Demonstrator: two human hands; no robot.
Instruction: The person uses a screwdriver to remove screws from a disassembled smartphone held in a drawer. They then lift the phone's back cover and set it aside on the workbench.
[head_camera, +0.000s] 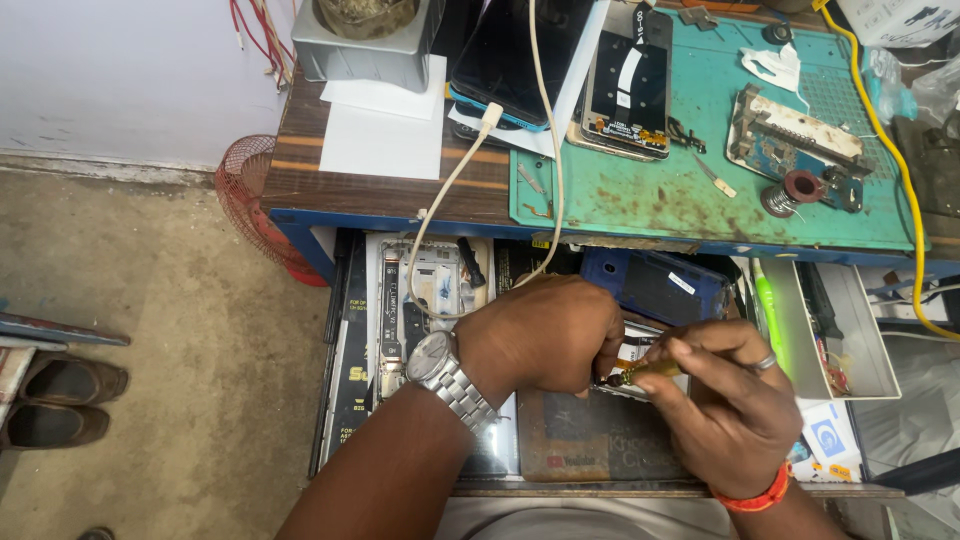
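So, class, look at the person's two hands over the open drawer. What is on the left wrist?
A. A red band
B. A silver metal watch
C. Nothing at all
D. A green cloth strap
B: a silver metal watch sits on the wrist of the left hand, while the red band is on the wrist of the right hand, which holds a small yellow-handled tool.

A wooden bench (400, 190) carries a green mat (690, 190) and white paper (385, 130).
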